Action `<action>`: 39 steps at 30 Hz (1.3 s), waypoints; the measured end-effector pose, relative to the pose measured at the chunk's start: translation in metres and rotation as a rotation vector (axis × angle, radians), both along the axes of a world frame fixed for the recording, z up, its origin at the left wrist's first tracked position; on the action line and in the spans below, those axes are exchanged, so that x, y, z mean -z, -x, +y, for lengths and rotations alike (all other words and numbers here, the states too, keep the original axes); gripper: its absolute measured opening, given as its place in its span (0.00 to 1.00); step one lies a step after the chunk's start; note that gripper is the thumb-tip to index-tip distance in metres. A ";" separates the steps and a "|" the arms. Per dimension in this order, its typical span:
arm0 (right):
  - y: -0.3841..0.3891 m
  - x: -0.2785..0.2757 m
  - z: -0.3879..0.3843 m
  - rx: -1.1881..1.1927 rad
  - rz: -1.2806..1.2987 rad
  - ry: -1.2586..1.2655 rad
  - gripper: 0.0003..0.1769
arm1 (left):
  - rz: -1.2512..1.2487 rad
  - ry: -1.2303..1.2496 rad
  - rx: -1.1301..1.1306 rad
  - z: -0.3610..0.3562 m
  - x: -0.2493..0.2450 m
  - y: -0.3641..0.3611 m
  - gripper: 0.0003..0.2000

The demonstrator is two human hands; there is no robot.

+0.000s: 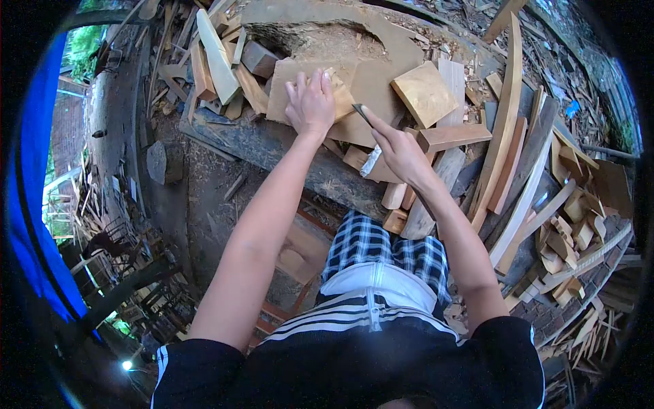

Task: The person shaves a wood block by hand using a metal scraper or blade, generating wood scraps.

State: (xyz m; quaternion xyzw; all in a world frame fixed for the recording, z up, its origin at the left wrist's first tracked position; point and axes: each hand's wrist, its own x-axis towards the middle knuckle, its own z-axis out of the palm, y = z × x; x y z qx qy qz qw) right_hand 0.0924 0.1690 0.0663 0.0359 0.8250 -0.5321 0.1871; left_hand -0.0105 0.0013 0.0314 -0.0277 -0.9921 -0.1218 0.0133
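My left hand [312, 105] presses down on a small pale wood piece [343, 100], its fingers curled over the far part of it. Beneath lies a flat brown board [278, 95] on the workbench. My right hand [400, 153] is closed around a narrow, dark-bladed carving tool [362, 114], its index finger stretched along the blade. The tool's tip sits right at the wood piece's right edge, while its grip is hidden in my hand. Just left of my right hand is a crumpled white wrapping [371, 161] on a wooden piece.
A square wood block [425, 95] lies to the right, with a reddish-brown bar [454, 138] before it. Long planks [503, 126] lean farther right, beside a heap of offcuts [569, 232]. More scraps [218, 58] crowd the left side of the bench [272, 157].
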 end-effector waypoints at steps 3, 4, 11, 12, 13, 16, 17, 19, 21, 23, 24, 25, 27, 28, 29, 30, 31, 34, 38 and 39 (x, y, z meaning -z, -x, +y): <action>0.003 0.007 0.000 -0.034 -0.111 0.009 0.25 | 0.006 0.024 -0.003 0.002 -0.002 -0.002 0.18; 0.013 0.021 -0.005 0.019 0.045 0.034 0.25 | 0.011 0.024 -0.002 0.002 -0.003 -0.002 0.18; -0.011 0.018 -0.002 0.059 0.168 0.058 0.24 | 0.029 0.025 -0.002 -0.001 0.002 0.002 0.17; -0.007 0.021 -0.003 0.054 0.161 0.058 0.24 | 0.035 0.019 0.013 -0.001 0.002 -0.001 0.17; 0.006 0.025 -0.005 0.054 0.157 0.046 0.24 | 0.036 0.017 0.012 0.000 0.003 -0.002 0.17; 0.016 0.023 -0.009 0.065 0.155 0.034 0.24 | 0.068 0.032 0.006 0.000 0.003 -0.002 0.16; 0.016 0.022 -0.009 0.069 0.149 0.026 0.24 | 0.062 0.027 0.009 0.000 0.004 -0.001 0.16; -0.001 0.017 -0.002 0.060 0.142 0.036 0.24 | 0.055 0.022 0.005 0.000 0.002 0.001 0.16; -0.006 0.018 -0.003 0.041 0.125 0.050 0.24 | 0.023 0.006 -0.003 0.001 -0.001 -0.002 0.17; 0.006 0.025 -0.004 0.047 0.175 0.037 0.24 | 0.019 0.005 -0.002 0.001 -0.001 -0.004 0.17; 0.014 0.029 -0.006 0.048 0.180 0.036 0.24 | 0.026 0.005 0.005 0.001 -0.001 -0.002 0.17; 0.022 0.034 -0.009 0.063 0.218 0.046 0.24 | 0.029 0.008 0.007 0.000 0.000 -0.002 0.17; 0.019 0.032 -0.009 0.083 0.259 0.052 0.24 | 0.040 0.005 0.009 0.000 0.003 -0.001 0.17; 0.008 0.023 -0.007 0.072 0.199 0.031 0.24 | 0.041 0.004 0.010 0.001 0.003 -0.001 0.17; 0.002 0.016 -0.006 0.058 0.138 0.011 0.24 | 0.060 0.020 0.003 0.001 0.003 -0.001 0.16; 0.002 0.012 -0.004 0.053 0.138 0.011 0.24 | 0.079 0.036 -0.007 0.002 0.001 -0.001 0.14; 0.000 0.008 -0.003 0.040 0.109 0.012 0.24 | 0.074 0.036 -0.013 0.001 -0.001 -0.001 0.14; 0.012 0.017 -0.008 0.052 0.137 0.022 0.24 | -0.004 0.031 -0.006 0.003 -0.006 -0.001 0.18; 0.012 0.015 -0.008 0.068 0.181 -0.015 0.23 | 0.004 0.020 -0.002 0.002 -0.002 -0.002 0.18; 0.007 0.007 -0.007 0.054 0.161 -0.041 0.23 | 0.012 0.015 -0.007 0.002 -0.003 -0.002 0.18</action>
